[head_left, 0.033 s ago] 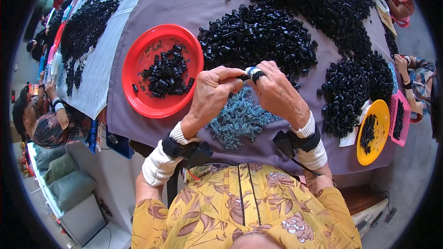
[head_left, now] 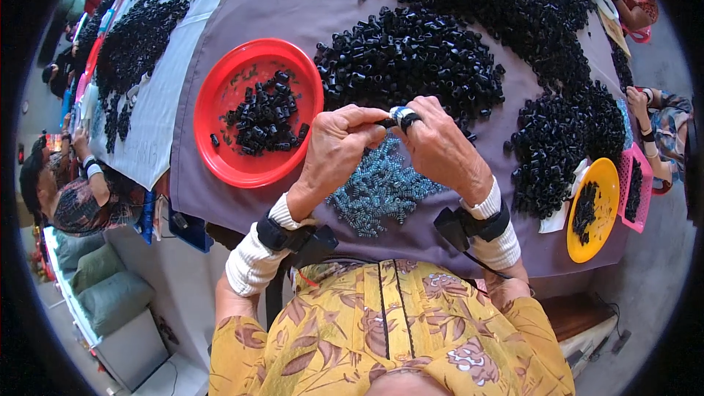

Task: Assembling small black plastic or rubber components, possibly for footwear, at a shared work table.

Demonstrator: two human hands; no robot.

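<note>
My left hand (head_left: 336, 148) and my right hand (head_left: 440, 138) meet above the cloth, both closed. Thumbs and fingertips pinch a small black plastic part (head_left: 386, 123) between them; the fingers cover much of it. White-and-blue and black wrappings circle fingers of my right hand. Just below lies a heap of small bluish metal springs (head_left: 387, 187). Beyond my hands spreads a large pile of short, hollow black plastic parts (head_left: 411, 55). To the left, a round red tray (head_left: 207, 106) holds a cluster of similar black parts.
A purple-grey cloth (head_left: 246, 209) covers the table. At right stand another black pile (head_left: 550, 154), a yellow plate (head_left: 603, 231) and a pink basket (head_left: 632, 209). Other people work at the left and right edges. Far left, another table (head_left: 150, 121) bears more black parts.
</note>
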